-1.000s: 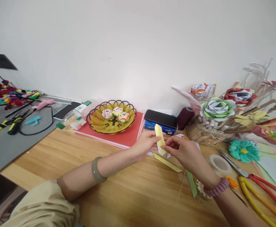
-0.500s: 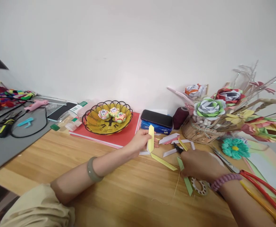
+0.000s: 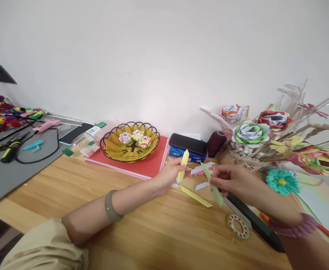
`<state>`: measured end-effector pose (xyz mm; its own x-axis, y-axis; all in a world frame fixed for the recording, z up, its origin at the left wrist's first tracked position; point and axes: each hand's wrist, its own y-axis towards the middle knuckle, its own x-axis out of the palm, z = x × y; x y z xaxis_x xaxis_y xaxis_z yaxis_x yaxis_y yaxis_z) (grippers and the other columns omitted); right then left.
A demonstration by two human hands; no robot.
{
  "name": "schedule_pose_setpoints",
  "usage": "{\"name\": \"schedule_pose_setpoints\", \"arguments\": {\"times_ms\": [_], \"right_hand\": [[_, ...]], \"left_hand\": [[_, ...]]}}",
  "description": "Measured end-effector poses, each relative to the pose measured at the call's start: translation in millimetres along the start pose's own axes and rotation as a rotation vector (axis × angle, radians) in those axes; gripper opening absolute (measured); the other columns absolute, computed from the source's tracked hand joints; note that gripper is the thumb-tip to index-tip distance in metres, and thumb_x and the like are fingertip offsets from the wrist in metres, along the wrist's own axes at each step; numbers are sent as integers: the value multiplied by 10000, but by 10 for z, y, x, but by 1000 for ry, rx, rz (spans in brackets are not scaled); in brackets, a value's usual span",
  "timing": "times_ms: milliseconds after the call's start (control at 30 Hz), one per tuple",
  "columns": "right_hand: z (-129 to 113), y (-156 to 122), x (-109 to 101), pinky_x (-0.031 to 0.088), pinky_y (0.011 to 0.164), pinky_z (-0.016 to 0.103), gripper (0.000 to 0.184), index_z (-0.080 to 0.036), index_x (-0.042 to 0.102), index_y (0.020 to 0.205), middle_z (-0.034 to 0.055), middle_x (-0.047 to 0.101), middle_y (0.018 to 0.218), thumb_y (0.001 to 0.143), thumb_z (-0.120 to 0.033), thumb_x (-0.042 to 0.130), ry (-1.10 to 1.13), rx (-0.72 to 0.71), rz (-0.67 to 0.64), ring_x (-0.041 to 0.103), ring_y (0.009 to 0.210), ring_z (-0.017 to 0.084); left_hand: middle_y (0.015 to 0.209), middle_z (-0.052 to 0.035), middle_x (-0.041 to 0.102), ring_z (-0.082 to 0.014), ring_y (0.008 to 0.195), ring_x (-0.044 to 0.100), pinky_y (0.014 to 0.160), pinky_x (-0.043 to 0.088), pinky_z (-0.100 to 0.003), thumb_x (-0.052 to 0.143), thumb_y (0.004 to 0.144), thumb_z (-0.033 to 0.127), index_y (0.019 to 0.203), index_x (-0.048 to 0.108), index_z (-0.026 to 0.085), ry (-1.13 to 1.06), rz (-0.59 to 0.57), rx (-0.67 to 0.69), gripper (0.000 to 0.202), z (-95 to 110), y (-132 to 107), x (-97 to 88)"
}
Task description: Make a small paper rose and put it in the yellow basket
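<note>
My left hand (image 3: 173,173) pinches a folded yellow paper strip (image 3: 183,165) upright, slightly tilted. Between the fingers and thumb of my right hand (image 3: 229,178) is a light green paper strip (image 3: 215,191), held slanting above the table. The two strips are apart. Below and between the hands lies another yellow strip (image 3: 196,195) on the wood. White strips (image 3: 202,186) and a few pink ones lie behind the hands. A long dark green tool (image 3: 265,228), its kind unclear, rests under my right wrist beside a tape roll (image 3: 239,225).
A yellow wicker basket (image 3: 110,152) with three small paper flowers stands on red paper (image 3: 155,168). Behind the hands a phone (image 3: 187,143) lies on a blue packet (image 3: 178,153). Paper roses (image 3: 250,133) stand at right. Pliers (image 3: 11,150) and a pink glue gun (image 3: 46,125) lie left.
My right hand has lifted the green strip from the table and brought it up nearer my left hand. The tape roll and dark green tool are now more exposed. The left hand keeps its yellow strip.
</note>
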<state>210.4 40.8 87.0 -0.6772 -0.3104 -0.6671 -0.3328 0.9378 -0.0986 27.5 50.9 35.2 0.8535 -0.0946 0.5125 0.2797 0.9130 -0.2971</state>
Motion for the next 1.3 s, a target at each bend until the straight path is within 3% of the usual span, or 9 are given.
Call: {"name": "schedule_pose_setpoints", "arguments": {"times_ms": [133, 267, 500, 633, 800, 967, 1100, 1200, 1300], "right_hand": [[-118, 108, 293, 423, 399, 217, 275, -171, 615, 640, -2, 594, 518, 754, -406, 528, 160, -13, 178, 531, 432, 112], [-69, 144, 546, 502, 465, 245, 284, -143, 663, 782, 33, 648, 613, 762, -395, 535, 186, -50, 256, 585, 511, 138], [17, 109, 718, 502, 567, 302, 261, -168, 669, 943, 84, 690, 904, 811, -337, 519, 70, -204, 379, 618, 687, 187], [44, 100, 757, 474, 649, 299, 235, -205, 663, 984, 79, 638, 979, 846, -277, 489, -13, -310, 424, 590, 841, 199], [69, 91, 771, 433, 597, 288, 235, -240, 659, 1018, 46, 519, 855, 838, -237, 507, -104, -362, 481, 518, 725, 170], [26, 71, 700, 403, 513, 255, 160, -226, 685, 863, 28, 478, 780, 809, -235, 534, -114, -399, 515, 506, 689, 162], [19, 81, 579, 430, 488, 236, 162, -193, 627, 760, 39, 506, 850, 825, -191, 478, -35, -395, 588, 519, 650, 132], [2, 77, 500, 498, 593, 276, 148, -207, 590, 931, 63, 498, 997, 829, -192, 483, -25, -412, 636, 558, 761, 155], [-37, 61, 465, 430, 923, 427, 516, -240, 397, 1275, 111, 390, 1297, 794, -259, 584, -156, -532, 523, 450, 1153, 252]], "left_hand": [[659, -13, 586, -115, 621, 552, 662, 403, -245, 588, 718, 148, 773, 609, 135, -93, -33, 21, 61, -35, -37, 41], [710, -24, 594, -107, 611, 527, 636, 397, -234, 544, 780, 170, 802, 599, 136, -175, -43, 38, 69, -33, -80, 89], [705, -21, 591, -88, 602, 541, 595, 394, -205, 438, 854, 118, 826, 581, 140, -253, -40, 45, 147, 26, -147, 139], [727, -34, 604, -86, 644, 562, 634, 416, -199, 400, 876, 115, 814, 580, 132, -279, -43, 47, 191, 37, -165, 146], [794, -68, 636, -105, 686, 592, 666, 443, -219, 453, 858, 131, 871, 599, 111, -267, -68, 38, 148, 35, -170, 136], [790, -71, 652, -109, 657, 589, 632, 431, -222, 605, 762, 141, 880, 626, 105, -193, -76, 37, 125, 52, -154, 97], [764, -54, 655, -135, 713, 603, 686, 433, -252, 684, 685, 155, 889, 635, 125, -138, -68, 60, 212, 99, -131, 65], [784, -56, 660, -163, 780, 605, 719, 426, -276, 722, 641, 184, 867, 646, 133, -102, -69, 69, 244, 144, -130, 45], [809, -67, 666, -176, 807, 598, 749, 413, -289, 747, 609, 210, 849, 670, 124, -59, -111, 61, 267, 176, -143, 36]]}}
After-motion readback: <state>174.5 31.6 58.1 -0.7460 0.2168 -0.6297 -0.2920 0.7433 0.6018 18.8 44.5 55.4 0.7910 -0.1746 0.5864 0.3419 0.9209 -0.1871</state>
